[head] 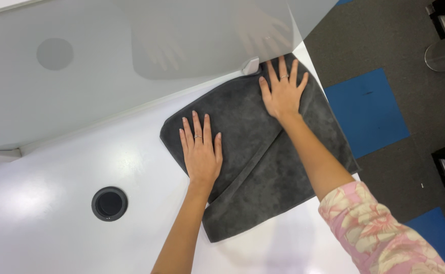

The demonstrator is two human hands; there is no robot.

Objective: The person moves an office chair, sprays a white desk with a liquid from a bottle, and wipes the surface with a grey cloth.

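Both hands, left hand point(200, 151) and right hand point(282, 93), fingers spread flat, press the grey towel point(263, 167) overhanging the table edge point(311, 58).

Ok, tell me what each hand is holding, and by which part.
Nothing is gripped. The left hand lies flat, fingers spread, on the left part of the dark grey towel; the right hand presses flat on its far corner.
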